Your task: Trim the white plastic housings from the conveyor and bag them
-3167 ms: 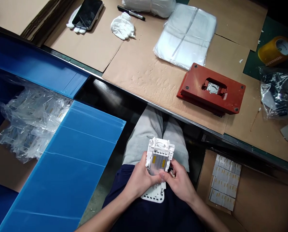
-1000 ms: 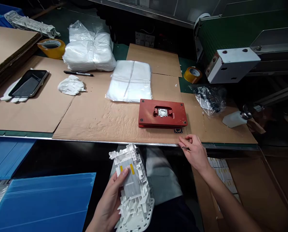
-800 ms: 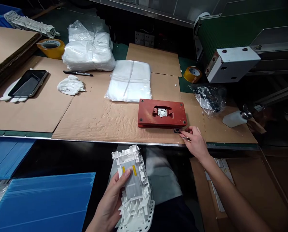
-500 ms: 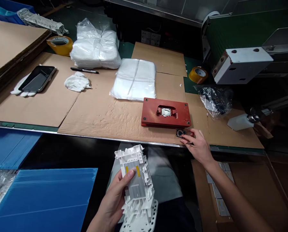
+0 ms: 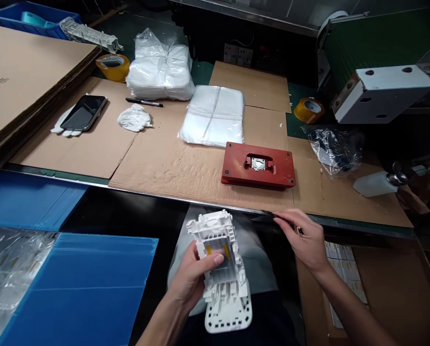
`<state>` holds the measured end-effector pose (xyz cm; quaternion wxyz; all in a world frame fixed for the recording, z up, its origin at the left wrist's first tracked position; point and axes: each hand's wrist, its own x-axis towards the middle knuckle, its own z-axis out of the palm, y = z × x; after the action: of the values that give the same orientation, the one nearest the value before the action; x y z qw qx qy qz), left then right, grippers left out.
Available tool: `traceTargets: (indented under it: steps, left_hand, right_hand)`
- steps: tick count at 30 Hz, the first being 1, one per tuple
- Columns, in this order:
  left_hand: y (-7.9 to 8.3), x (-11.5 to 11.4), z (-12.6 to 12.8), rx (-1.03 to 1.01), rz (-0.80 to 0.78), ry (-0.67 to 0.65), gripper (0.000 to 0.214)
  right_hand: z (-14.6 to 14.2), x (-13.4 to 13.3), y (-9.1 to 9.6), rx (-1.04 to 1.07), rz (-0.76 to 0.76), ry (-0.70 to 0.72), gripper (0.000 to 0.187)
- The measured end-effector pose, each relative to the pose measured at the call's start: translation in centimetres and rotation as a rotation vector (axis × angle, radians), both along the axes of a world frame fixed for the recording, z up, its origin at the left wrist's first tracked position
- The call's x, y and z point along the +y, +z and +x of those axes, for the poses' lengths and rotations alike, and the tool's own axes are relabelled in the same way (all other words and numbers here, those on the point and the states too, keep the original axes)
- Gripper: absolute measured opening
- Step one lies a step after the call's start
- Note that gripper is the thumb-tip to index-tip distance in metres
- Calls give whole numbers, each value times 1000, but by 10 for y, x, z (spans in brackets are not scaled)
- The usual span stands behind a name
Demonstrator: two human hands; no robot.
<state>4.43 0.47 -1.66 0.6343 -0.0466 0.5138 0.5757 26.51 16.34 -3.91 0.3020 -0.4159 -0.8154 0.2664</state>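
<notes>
My left hand is closed around a white moulded plastic housing with two yellow tabs near its top, held over my lap. My right hand hovers at the table's front edge, fingers pinched on a thin dark flat piece that points left; a small metal tool tip shows between the fingers. A red fixture block with a metal insert lies on the cardboard just beyond my right hand.
A stack of clear bags, a white glove, a phone, a pen and tape rolls lie on the cardboard-covered table. A blue corrugated bin stands left; a carton with white parts sits lower right.
My right hand reached to the small dark piece beside the red block, picked it up and drew back to the table edge. My left hand turned the housing more upright.
</notes>
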Motion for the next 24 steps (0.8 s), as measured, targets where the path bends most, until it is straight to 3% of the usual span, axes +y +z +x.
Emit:
traceTargets:
  steps: [2,6,10,13,17,19,22,24]
  left_hand:
    - [1,2,1,43,107,-29,47]
    - [-2,-1,1,86,230,-147,30]
    - [-5,-8,-2,135,154,-112,32]
    - [-1,-11,-1,179,122,-123,38]
    - [6,-13,0,287,93,-103,40]
    - [6,-14,1,284,69,-81,37]
    - [5,-13,2,243,18,-17,33]
    - [3,-9,4,239,-27,43,35]
  right_hand:
    - [-17,-25,11,61,-224,-30,15]
    - [-45,-63,20,302,-822,-132,22]
    - [-54,-72,17,470,-1090,-149,34]
    - [-55,-71,16,496,-1196,-156,38]
    - [-52,-65,18,497,-1150,-268,31]
    - [-51,-62,21,535,-1040,-316,27]
    - [-53,-61,33,497,-626,-300,13]
    - [-58,-67,42,374,-329,-94,23]
